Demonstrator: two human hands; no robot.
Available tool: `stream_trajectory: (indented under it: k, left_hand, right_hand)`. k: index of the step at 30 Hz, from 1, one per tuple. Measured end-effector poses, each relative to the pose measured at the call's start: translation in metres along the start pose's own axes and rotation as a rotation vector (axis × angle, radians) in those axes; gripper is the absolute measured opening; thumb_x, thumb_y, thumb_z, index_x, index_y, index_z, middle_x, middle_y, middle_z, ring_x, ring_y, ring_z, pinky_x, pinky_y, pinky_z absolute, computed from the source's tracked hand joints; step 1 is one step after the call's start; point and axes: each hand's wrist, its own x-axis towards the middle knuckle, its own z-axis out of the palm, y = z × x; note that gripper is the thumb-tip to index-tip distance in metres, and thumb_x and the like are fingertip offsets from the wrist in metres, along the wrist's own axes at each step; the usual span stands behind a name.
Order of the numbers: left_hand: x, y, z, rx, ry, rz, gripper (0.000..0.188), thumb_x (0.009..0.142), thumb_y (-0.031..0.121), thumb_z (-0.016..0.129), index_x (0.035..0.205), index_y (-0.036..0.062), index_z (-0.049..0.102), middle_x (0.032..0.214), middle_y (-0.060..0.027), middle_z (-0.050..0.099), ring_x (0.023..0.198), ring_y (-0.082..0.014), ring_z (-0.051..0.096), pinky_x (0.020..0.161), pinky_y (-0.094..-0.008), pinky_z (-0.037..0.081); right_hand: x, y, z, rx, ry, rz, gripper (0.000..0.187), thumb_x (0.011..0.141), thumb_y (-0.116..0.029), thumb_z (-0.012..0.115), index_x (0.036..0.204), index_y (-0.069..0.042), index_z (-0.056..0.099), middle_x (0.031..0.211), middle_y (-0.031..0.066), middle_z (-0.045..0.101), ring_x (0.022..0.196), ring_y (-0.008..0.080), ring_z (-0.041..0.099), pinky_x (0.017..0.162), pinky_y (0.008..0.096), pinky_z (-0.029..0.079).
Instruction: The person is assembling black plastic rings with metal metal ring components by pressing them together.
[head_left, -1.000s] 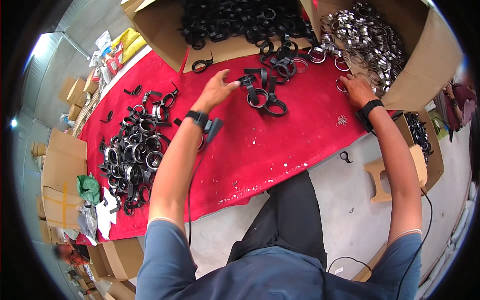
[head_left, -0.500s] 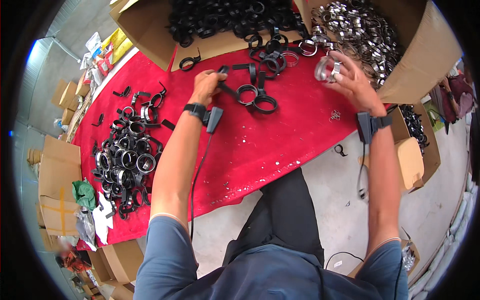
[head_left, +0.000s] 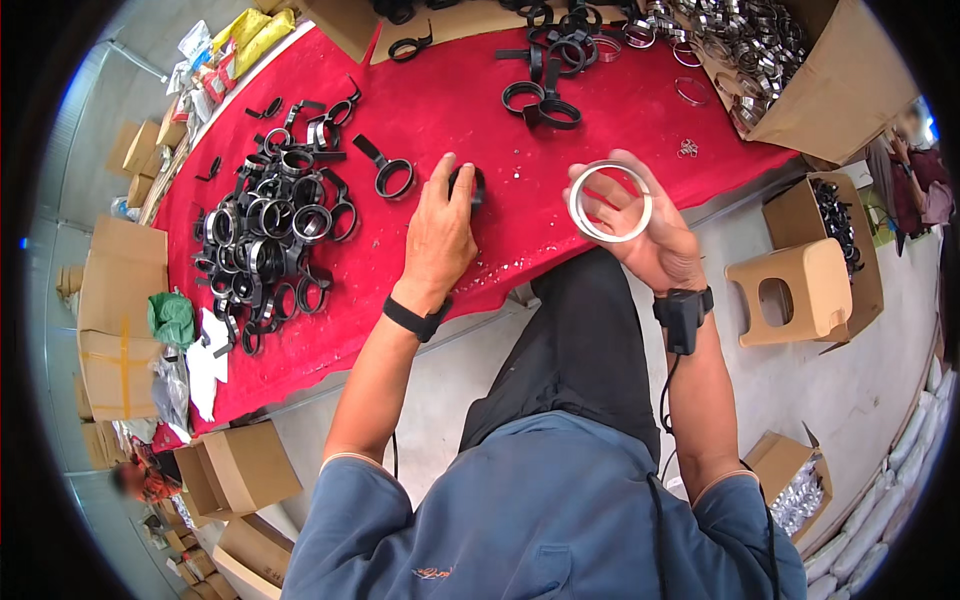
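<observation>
My left hand (head_left: 440, 235) is closed on a black ring (head_left: 478, 188), mostly hidden behind its fingers, low over the near part of the red table. My right hand (head_left: 655, 235) grips a shiny silver metal ring (head_left: 646, 212) between thumb and fingers, its round opening facing up. On the cloth just left of my left hand lies a black ring with a flat tab (head_left: 395, 179). A pair of black tabbed rings (head_left: 522, 97) rests farther off, between my two hands.
To the left, a heap of black rings (head_left: 262, 215) covers the red cloth (head_left: 420, 110). Far right, a cardboard box (head_left: 830, 95) spills silver rings (head_left: 745, 45). A thin loose ring (head_left: 690, 91) lies beside it. Cartons (head_left: 815, 285) stand on the floor at right.
Both hands have come back toward my body, the left with a black ring and the right with a silver ring away from the box. My view has shifted nearer the table's front edge.
</observation>
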Motion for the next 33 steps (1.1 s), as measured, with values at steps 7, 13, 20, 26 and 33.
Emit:
stream_trajectory:
  k: [7,13,20,26,33]
  left_hand:
    - [0.008,-0.021,-0.008,0.007,-0.142,0.036,0.084,0.08,0.003,0.085,0.155,-0.0008,0.048,0.157,-0.0265,0.051,0.141,-0.0447,0.054,0.118,-0.0474,0.048]
    - [0.03,0.014,-0.041,-0.201,0.103,0.207,0.065,0.08,0.018,0.093,0.139,0.0059,0.069,0.146,-0.0189,0.065,0.135,-0.037,0.062,0.111,-0.0467,0.054]
    - [0.017,0.029,-0.017,-0.726,-0.167,0.232,0.025,0.095,0.013,0.083,0.117,0.0006,0.078,0.112,-0.0118,0.078,0.099,-0.0234,0.073,0.089,-0.0358,0.059]
    - [0.032,0.014,-0.022,-0.665,-0.138,0.055,0.014,0.099,0.012,0.078,0.105,-0.0007,0.079,0.098,-0.012,0.077,0.086,-0.0232,0.073,0.081,-0.035,0.057]
    - [0.063,0.023,0.009,-0.352,-0.149,0.281,0.04,0.091,0.011,0.08,0.13,0.0046,0.072,0.153,-0.0209,0.061,0.139,-0.0413,0.059,0.116,-0.0488,0.051]
  right_hand:
    - [0.008,0.017,0.006,-0.329,0.344,0.075,0.073,0.103,-0.027,0.079,0.16,-0.001,0.042,0.145,0.0188,0.06,0.132,0.0289,0.064,0.11,0.047,0.055]
    - [0.016,0.032,-0.002,-0.339,0.413,0.086,0.07,0.107,-0.027,0.075,0.16,0.0,0.04,0.14,0.0182,0.063,0.127,0.0272,0.067,0.107,0.046,0.057]
    - [0.019,0.052,0.006,-0.271,0.333,0.187,0.064,0.108,-0.028,0.073,0.158,-0.002,0.044,0.134,0.015,0.066,0.123,0.0261,0.068,0.106,0.044,0.057]
    - [-0.016,0.011,-0.007,0.107,0.194,0.139,0.067,0.106,-0.03,0.072,0.161,-0.005,0.043,0.156,0.0285,0.054,0.142,0.038,0.058,0.113,0.046,0.054]
    - [-0.041,0.005,0.009,-0.058,-0.003,-0.034,0.082,0.092,-0.021,0.086,0.163,-0.017,0.047,0.169,0.0264,0.04,0.158,0.0473,0.038,0.128,0.0578,0.037]
